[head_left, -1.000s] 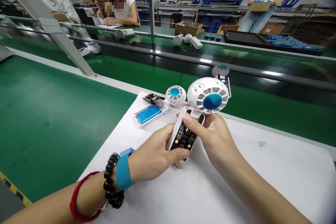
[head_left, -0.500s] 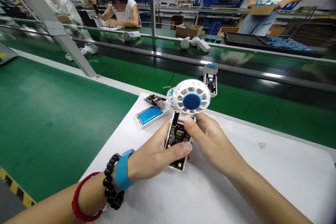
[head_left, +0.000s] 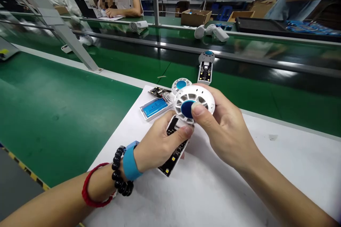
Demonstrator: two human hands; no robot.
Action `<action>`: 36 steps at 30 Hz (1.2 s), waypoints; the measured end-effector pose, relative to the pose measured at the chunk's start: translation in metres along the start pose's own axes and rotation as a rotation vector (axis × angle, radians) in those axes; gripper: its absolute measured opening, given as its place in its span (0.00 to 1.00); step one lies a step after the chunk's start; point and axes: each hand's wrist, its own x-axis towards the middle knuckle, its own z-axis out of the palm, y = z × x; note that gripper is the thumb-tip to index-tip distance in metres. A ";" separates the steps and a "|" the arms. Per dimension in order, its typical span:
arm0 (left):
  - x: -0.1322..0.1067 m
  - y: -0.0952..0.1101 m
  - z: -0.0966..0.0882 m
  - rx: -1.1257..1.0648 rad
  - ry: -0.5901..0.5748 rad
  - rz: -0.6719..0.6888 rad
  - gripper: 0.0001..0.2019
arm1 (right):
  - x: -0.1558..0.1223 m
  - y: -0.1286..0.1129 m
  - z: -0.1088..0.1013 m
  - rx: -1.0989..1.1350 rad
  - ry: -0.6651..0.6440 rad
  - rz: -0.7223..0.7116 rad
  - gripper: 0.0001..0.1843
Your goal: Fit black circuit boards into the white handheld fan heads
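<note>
Between my hands is a small handheld fan with a round white vented head (head_left: 195,94) and a blue centre disc. Its handle shows an exposed black circuit board (head_left: 170,159). My left hand (head_left: 162,143) is closed around the handle, thumb across the board. My right hand (head_left: 223,124) grips the fan head, thumb pressed on the blue disc and fingers hidden behind. Just beyond lies another opened fan, its blue battery (head_left: 156,108) seated in a white handle shell and its black board (head_left: 160,92) lifted out beside it.
White paper (head_left: 213,191) covers the work surface. Behind it runs a green conveyor belt (head_left: 119,69) bearing another fan with a bare board (head_left: 205,72). A grey slanted post (head_left: 66,39) stands at left. Across the line are white fans (head_left: 220,33), a cardboard box (head_left: 195,17) and several people.
My right hand has shifted from the fan's neck up onto its head, thumb now over the blue disc. The fan has tilted, its handle end swinging left. The view has moved slightly.
</note>
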 end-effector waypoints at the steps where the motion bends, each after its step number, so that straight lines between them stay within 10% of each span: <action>1: 0.000 0.000 0.000 -0.001 -0.021 0.008 0.16 | 0.000 0.000 0.000 0.017 0.002 0.012 0.26; 7: 0.004 0.004 -0.003 -0.107 0.133 0.126 0.19 | -0.006 0.001 0.001 0.085 -0.194 0.174 0.36; 13: 0.004 0.007 -0.011 -0.204 0.310 0.223 0.18 | -0.018 0.004 0.012 0.025 -0.550 0.339 0.22; 18: 0.002 0.004 -0.011 -0.225 0.285 0.254 0.15 | -0.028 0.007 0.023 -0.130 -0.408 0.253 0.12; 25: 0.004 0.005 -0.015 -0.203 0.327 0.226 0.17 | -0.028 0.009 0.024 -0.073 -0.373 0.218 0.26; 30: 0.013 0.012 -0.030 0.049 0.315 0.295 0.22 | 0.004 0.010 -0.010 0.307 -0.440 0.381 0.27; 36: 0.018 0.020 -0.054 0.531 0.428 0.386 0.19 | 0.037 0.036 -0.056 0.388 -0.021 0.462 0.12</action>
